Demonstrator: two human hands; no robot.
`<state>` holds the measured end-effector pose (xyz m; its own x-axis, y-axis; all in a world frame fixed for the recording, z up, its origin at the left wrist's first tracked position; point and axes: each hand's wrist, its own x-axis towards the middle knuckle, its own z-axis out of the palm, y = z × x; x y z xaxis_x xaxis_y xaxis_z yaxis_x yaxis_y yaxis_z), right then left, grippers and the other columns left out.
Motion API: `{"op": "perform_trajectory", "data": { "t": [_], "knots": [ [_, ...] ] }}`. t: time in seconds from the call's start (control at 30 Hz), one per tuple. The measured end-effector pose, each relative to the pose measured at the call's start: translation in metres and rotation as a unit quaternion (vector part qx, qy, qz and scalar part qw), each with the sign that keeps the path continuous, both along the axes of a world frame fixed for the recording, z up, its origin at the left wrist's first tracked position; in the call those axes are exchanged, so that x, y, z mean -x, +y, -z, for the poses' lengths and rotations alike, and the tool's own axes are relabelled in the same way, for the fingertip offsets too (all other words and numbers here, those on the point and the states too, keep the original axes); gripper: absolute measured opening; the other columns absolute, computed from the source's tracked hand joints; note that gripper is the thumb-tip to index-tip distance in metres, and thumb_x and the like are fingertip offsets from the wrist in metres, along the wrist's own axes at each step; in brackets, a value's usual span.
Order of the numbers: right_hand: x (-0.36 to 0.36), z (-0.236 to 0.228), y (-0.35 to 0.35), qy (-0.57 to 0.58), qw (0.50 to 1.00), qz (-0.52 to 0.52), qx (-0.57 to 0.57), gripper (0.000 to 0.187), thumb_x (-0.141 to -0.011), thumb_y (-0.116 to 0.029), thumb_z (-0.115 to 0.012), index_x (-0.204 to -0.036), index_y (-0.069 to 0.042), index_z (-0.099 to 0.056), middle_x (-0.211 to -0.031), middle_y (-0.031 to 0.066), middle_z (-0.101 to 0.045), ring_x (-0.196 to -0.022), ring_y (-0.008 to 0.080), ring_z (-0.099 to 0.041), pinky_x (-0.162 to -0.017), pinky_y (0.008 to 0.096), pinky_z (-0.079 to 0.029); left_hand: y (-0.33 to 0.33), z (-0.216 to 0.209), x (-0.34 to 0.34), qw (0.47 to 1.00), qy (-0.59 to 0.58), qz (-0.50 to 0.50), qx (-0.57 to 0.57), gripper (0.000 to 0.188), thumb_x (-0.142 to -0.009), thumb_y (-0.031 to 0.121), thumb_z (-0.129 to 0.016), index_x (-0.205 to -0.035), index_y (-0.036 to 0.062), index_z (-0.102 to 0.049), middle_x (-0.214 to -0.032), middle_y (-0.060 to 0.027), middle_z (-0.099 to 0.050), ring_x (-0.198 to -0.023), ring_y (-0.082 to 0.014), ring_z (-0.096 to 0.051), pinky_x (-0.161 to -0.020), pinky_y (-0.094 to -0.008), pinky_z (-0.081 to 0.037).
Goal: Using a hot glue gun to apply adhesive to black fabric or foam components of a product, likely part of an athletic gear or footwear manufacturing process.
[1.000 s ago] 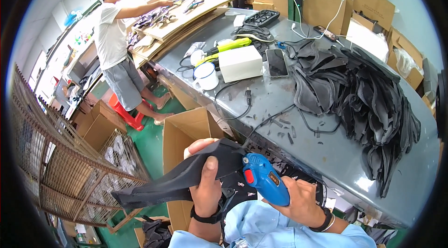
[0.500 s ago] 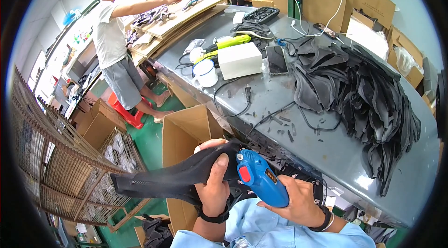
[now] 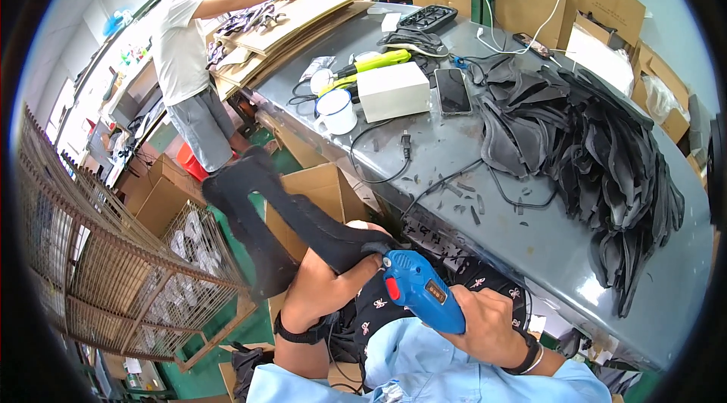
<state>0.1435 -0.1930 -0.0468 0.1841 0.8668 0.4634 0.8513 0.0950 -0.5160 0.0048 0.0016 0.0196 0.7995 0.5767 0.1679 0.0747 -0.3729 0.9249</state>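
My left hand [image 3: 326, 282] is closed on a soft black padded piece [image 3: 299, 221], thumb and fingers pinching its right end. The piece has a long open slot, stretches up and left from the hand, and its far end is smeared by motion. In my right hand [image 3: 488, 327] is a blue handheld electric cutter [image 3: 420, 289] with a red button. Its metal head meets the right end of the black piece, close to my left thumb; the exact contact is too small to make out.
On the grey table [image 3: 530, 251] lie a big heap of black pads [image 3: 606, 145], a phone [image 3: 453, 92], a white box [image 3: 392, 92], a mug [image 3: 335, 111], cables and black scraps. A cardboard box [image 3: 326, 191] and wire cage [image 3: 106, 274] stand left. Another person [image 3: 182, 54] works at boards beyond.
My left hand has turned the black piece, swinging its free end upward and showing its slot. The cutter has stayed nearly in place. The other person's arm has shifted slightly.
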Motion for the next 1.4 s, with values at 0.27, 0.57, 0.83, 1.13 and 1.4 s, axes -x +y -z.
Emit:
{"op": "perform_trajectory", "data": {
  "t": [0.27, 0.57, 0.83, 1.13, 1.4],
  "knots": [
    [0.005, -0.017, 0.005, 0.109, 0.993, -0.034, -0.002, 0.057, -0.066, -0.031, -0.084, -0.102, 0.002, -0.054, -0.076, 0.0130, -0.065, -0.059, 0.0239, -0.066, -0.054, 0.0311, -0.052, 0.006, 0.037, -0.008, 0.994, -0.022, 0.043, -0.100, 0.029, -0.073, -0.003, -0.061, -0.102, -0.0016, -0.062, -0.095, -0.0099, -0.062, -0.084, -0.0210, -0.059, -0.073, -0.0298, -0.047],
    [0.004, -0.026, 0.011, 0.187, 0.979, -0.074, -0.007, 0.058, -0.070, -0.036, -0.080, -0.105, 0.002, -0.053, -0.075, 0.0152, -0.065, -0.060, 0.0265, -0.067, -0.055, 0.0326, -0.053, -0.013, 0.066, -0.026, 0.989, -0.073, -0.023, -0.129, 0.023, -0.079, -0.005, -0.063, -0.102, 0.0002, -0.061, -0.099, -0.0071, -0.062, -0.087, -0.0155, -0.059, -0.074, -0.0268, -0.049],
    [-0.001, -0.045, 0.014, 0.185, 0.977, -0.096, -0.049, 0.060, -0.067, -0.033, -0.083, -0.106, 0.002, -0.053, -0.075, 0.0152, -0.064, -0.061, 0.0269, -0.066, -0.056, 0.0332, -0.053, -0.018, 0.094, -0.020, 0.971, -0.180, 0.151, 0.036, 0.044, -0.082, -0.002, -0.063, -0.123, 0.0054, -0.049, -0.116, -0.0109, -0.057, -0.103, -0.0168, -0.056, -0.088, -0.0297, -0.048],
    [-0.016, -0.039, 0.020, 0.140, 0.984, -0.074, -0.080, 0.058, -0.064, -0.013, -0.081, -0.110, 0.002, -0.050, -0.080, 0.0159, -0.062, -0.066, 0.0311, -0.065, -0.058, 0.0357, -0.052, -0.050, 0.067, -0.005, 0.906, -0.055, 0.145, 0.394, 0.063, -0.075, 0.012, -0.072, -0.129, -0.0009, -0.043, -0.127, -0.0122, -0.051, -0.114, -0.0216, -0.052, -0.097, -0.0364, -0.043],
    [-0.009, -0.029, 0.008, 0.204, 0.978, -0.035, -0.043, 0.064, -0.062, -0.012, -0.081, -0.115, 0.001, -0.047, -0.086, 0.0159, -0.062, -0.072, 0.0314, -0.066, -0.062, 0.0363, -0.052, -0.057, 0.054, -0.035, 0.881, -0.300, -0.018, 0.366, 0.058, -0.089, 0.047, -0.052, -0.125, 0.0016, -0.041, -0.116, -0.0079, -0.047, -0.097, -0.0136, -0.048, -0.081, -0.0270, -0.042]
  ]
}}
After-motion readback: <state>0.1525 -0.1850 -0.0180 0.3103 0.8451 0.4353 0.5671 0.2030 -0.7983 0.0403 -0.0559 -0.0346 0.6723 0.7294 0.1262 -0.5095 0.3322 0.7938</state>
